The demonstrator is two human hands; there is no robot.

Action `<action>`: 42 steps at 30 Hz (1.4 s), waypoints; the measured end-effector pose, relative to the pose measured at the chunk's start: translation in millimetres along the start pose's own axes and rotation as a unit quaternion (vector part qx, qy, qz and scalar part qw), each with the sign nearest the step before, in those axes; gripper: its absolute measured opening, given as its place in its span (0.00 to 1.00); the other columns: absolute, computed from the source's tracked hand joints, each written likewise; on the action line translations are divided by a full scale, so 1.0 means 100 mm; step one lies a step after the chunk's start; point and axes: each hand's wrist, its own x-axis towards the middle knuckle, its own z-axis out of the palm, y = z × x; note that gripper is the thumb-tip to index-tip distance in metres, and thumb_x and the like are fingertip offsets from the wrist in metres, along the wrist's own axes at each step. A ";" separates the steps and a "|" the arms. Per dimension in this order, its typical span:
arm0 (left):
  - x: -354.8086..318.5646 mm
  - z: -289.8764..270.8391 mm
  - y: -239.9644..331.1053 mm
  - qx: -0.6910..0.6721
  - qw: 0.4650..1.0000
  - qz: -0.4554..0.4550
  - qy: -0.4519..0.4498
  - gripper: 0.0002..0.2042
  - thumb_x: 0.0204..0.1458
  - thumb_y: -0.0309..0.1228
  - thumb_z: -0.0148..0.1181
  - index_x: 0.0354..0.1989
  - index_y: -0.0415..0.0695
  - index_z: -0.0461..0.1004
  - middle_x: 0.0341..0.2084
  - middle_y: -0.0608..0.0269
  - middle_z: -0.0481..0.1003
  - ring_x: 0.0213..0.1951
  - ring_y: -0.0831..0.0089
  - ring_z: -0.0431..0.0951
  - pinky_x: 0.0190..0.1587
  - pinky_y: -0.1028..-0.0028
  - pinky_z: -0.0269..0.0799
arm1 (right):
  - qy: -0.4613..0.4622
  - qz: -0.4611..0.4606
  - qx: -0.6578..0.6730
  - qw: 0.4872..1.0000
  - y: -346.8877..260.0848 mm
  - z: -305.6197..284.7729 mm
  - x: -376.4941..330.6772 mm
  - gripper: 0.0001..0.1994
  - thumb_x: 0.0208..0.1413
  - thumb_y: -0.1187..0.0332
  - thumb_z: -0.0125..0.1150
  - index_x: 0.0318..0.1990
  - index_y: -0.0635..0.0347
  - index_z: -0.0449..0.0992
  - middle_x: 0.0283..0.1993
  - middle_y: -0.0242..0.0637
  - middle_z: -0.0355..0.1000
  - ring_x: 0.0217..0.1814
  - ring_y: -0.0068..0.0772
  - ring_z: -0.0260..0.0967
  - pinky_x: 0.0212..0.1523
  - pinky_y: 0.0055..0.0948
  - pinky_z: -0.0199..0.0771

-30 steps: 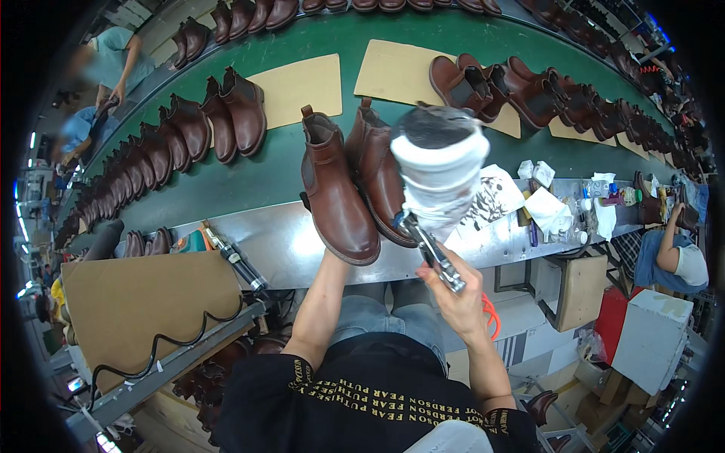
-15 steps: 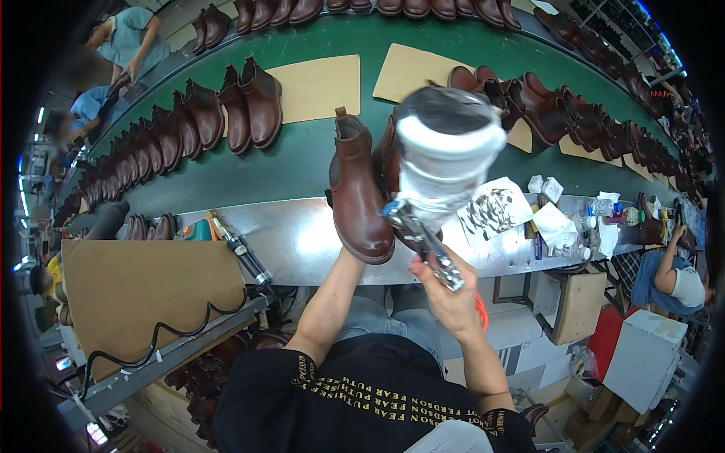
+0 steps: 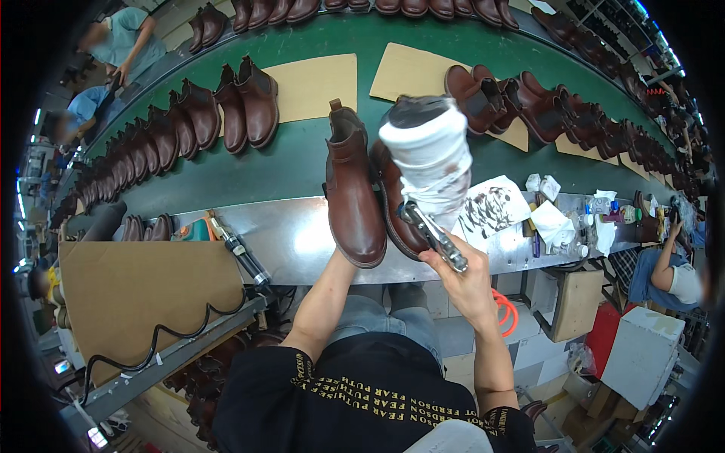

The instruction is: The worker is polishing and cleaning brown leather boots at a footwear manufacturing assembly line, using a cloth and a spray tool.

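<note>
Two dark brown ankle boots, a left one (image 3: 353, 200) and a right one (image 3: 400, 219), stand side by side in front of me, toes toward me. My left hand (image 3: 344, 264) is under them, bearing them up; its fingers are hidden, and only the wrist shows below the left boot's toe. My right hand (image 3: 464, 281) is closed round the handle of a metal spray gun (image 3: 439, 240). On top of the gun sits a cup wrapped in white material (image 3: 433, 162), dark inside. It covers part of the right boot. The gun's front end is close to that boot.
Rows of brown boots (image 3: 198, 113) line the green conveyor (image 3: 302, 162), some on cardboard sheets (image 3: 321, 83). A stained white paper (image 3: 495, 208) and crumpled tissues (image 3: 555, 226) lie on the metal ledge (image 3: 291, 234). An orange hose (image 3: 506, 311) hangs below. Co-workers sit at both sides.
The spray gun and its wrapped cup have shifted left, closer to the right boot. The orange hose shows more beside my right forearm. The boots remain nearly where they were.
</note>
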 end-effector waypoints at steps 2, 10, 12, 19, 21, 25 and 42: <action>0.03 0.03 0.09 -0.034 0.999 0.000 -0.006 0.16 0.53 0.26 0.54 0.49 0.38 0.65 0.39 0.59 0.70 0.39 0.71 0.69 0.46 0.72 0.66 | -0.013 0.014 -0.018 1.000 -0.01 0.01 -0.01 0.21 0.48 0.73 0.64 0.50 0.72 0.68 0.35 0.46 0.74 0.35 0.33 0.74 0.36 0.28 0.71; 0.07 0.00 0.11 0.174 0.977 0.120 0.021 0.17 0.53 0.33 0.53 0.49 0.36 0.67 0.37 0.59 0.70 0.38 0.72 0.69 0.43 0.72 0.67 | 0.082 -0.042 -0.042 0.995 0.00 0.13 -0.15 0.20 0.48 0.76 0.63 0.50 0.72 0.68 0.34 0.46 0.73 0.34 0.32 0.74 0.36 0.28 0.71; 0.15 0.02 0.08 0.166 0.979 0.113 0.027 0.18 0.53 0.34 0.53 0.49 0.36 0.67 0.37 0.59 0.70 0.38 0.72 0.69 0.43 0.72 0.67 | 0.032 -0.029 -0.038 0.998 -0.01 0.17 -0.17 0.19 0.49 0.76 0.61 0.50 0.72 0.68 0.34 0.45 0.73 0.34 0.32 0.74 0.36 0.27 0.71; 0.30 0.06 -0.10 0.147 0.986 0.035 0.067 0.20 0.53 0.38 0.50 0.49 0.37 0.67 0.37 0.60 0.70 0.38 0.71 0.69 0.44 0.73 0.67 | -0.020 -0.021 0.031 0.999 -0.11 0.26 -0.19 0.20 0.49 0.75 0.62 0.50 0.73 0.68 0.34 0.45 0.74 0.34 0.28 0.72 0.36 0.25 0.70; 0.27 0.01 -0.12 0.140 0.987 0.014 0.077 0.20 0.53 0.40 0.49 0.49 0.37 0.67 0.37 0.60 0.70 0.38 0.71 0.69 0.44 0.73 0.67 | -0.015 -0.021 0.015 1.000 -0.12 0.24 -0.14 0.20 0.50 0.75 0.62 0.50 0.73 0.68 0.35 0.45 0.73 0.34 0.28 0.72 0.36 0.25 0.70; 0.31 -0.06 -0.19 0.128 0.987 -0.025 0.098 0.22 0.53 0.42 0.47 0.49 0.38 0.67 0.37 0.60 0.71 0.38 0.71 0.69 0.44 0.73 0.66 | 0.053 -0.017 -0.011 0.998 0.05 0.28 0.01 0.20 0.50 0.75 0.61 0.51 0.72 0.68 0.33 0.44 0.73 0.34 0.28 0.72 0.36 0.25 0.69; 2.17 -1.35 -0.70 0.012 0.986 -0.128 0.106 0.29 0.54 0.53 0.40 0.50 0.39 0.67 0.36 0.61 0.71 0.39 0.71 0.69 0.44 0.74 0.65 | 0.416 0.173 0.010 0.893 2.45 -0.49 0.01 0.11 0.48 0.70 0.65 0.32 0.70 0.72 0.31 0.31 0.69 0.33 0.22 0.62 0.35 0.24 0.64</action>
